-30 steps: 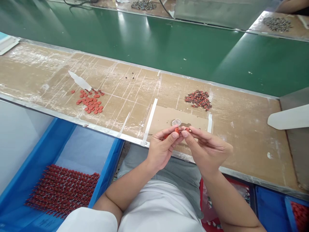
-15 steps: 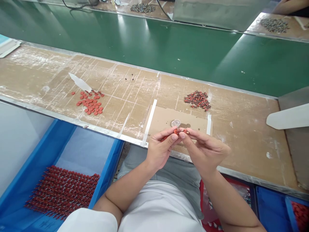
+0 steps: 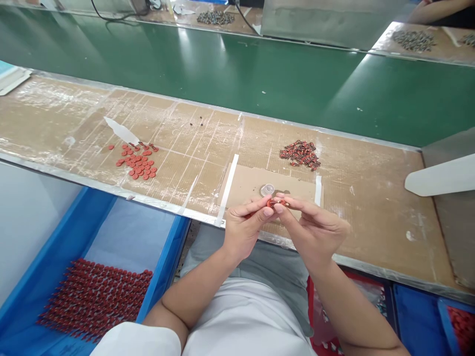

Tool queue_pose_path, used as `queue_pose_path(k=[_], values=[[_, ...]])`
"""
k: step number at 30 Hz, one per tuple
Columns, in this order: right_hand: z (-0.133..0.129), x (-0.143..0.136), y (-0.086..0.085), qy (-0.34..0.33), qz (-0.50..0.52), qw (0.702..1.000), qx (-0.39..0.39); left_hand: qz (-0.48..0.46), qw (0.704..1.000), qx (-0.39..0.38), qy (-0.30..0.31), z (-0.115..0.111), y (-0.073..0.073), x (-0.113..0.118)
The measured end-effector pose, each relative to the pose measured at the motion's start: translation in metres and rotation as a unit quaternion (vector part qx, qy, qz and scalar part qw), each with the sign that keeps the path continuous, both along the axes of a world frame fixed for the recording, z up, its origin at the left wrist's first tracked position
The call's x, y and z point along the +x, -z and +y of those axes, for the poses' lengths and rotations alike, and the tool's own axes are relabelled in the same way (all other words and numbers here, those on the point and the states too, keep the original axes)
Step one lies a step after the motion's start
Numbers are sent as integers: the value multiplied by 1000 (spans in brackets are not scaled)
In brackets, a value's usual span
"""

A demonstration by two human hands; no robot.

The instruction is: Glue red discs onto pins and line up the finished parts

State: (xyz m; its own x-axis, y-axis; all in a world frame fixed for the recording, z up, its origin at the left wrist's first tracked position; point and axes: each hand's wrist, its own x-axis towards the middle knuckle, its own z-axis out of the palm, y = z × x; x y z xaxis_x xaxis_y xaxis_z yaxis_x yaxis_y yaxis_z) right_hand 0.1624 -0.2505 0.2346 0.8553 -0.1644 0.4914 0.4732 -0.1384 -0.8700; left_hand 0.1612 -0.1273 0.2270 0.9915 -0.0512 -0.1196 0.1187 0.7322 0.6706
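Over the front edge of the bench, my left hand (image 3: 242,230) pinches a red disc (image 3: 269,203) between thumb and forefinger. My right hand (image 3: 315,230) meets it fingertip to fingertip, closed on a small red-and-dark piece (image 3: 281,202) at the disc. Fingers partly cover both, so how they join cannot be made out. Just beyond the fingertips, a small clear round cup (image 3: 267,189) stands on a taped cardboard sheet (image 3: 247,180). Behind the sheet lies a heap of small red-and-dark pieces (image 3: 301,154). Loose red discs (image 3: 139,165) are scattered farther left on the bench.
A blue bin (image 3: 70,222) at lower left holds dense rows of red parts (image 3: 100,296). A green belt (image 3: 222,69) runs behind the bench (image 3: 371,198). At right a white panel (image 3: 441,177) juts inward. Another person's arm (image 3: 441,10) shows at top right.
The view has shifted slightly. Both hands stay together on the small pieces, with only a slight change in the fingertips and in the angle of the right-hand piece.
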Motion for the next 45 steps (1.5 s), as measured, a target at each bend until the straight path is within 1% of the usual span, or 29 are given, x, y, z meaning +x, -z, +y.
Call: queue_pose_path(k=[5,9,14,19,26,29,35,40,45], values=[[-3,2,3,6,-3,1000,11,-6,1000,-5,0,-3,1,2],[-2,5,2,4,-17,1000,1,15,1000,-12,1,-3,-2,2],[2,8,3,37,-11,999,-7,42,999,-15,-24,-4,-3,2],[3,8,4,67,11,998,2,9,1000,3,-22,-5,-1,0],[5,7,6,54,65,993,82,-23,997,41,-61,-10,2,-2],[7,8,9,59,63,993,86,-22,996,42,-70,-12,4,-3],[6,8,14,63,65,991,102,-50,994,62,-76,-14,7,-4],[4,8,15,54,54,990,116,-59,991,86,-80,-15,10,-4],[2,8,15,70,42,990,112,-58,989,105,-89,-17,12,-4]])
